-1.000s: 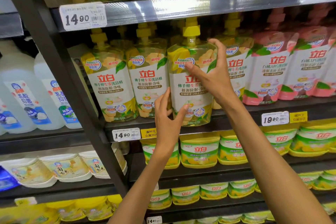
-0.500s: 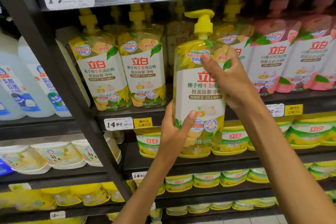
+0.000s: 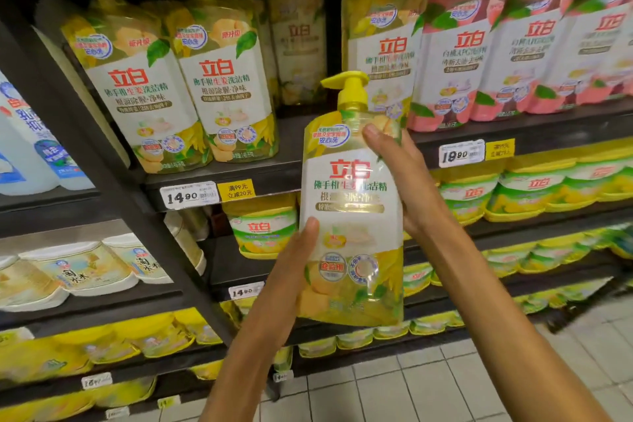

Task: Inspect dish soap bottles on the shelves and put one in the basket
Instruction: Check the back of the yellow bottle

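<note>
Item: 1 yellow-and-white plastic pump-top dish soap bottle, upright, off the shelf, held by left hand low, right hand high; inspection under way; basket unseen, placement pending.

One head-worn camera supplies the only view, looking forward and slightly down from the shopper's eye line into a supermarket shelf unit at close range. The wide lens bows the uprights outward and tips the shelves down toward 9 o'clock. Both forearms enter from the bottom edge, between 5 and 7 o'clock, and meet near frame centre, where the left hand and right hand sit nearest the lens around a dish soap bottle. Stocked shelves fill the frame from 8 round to 3 o'clock; pale floor tiles show at 5 o'clock. No second view overlaps it.
</note>
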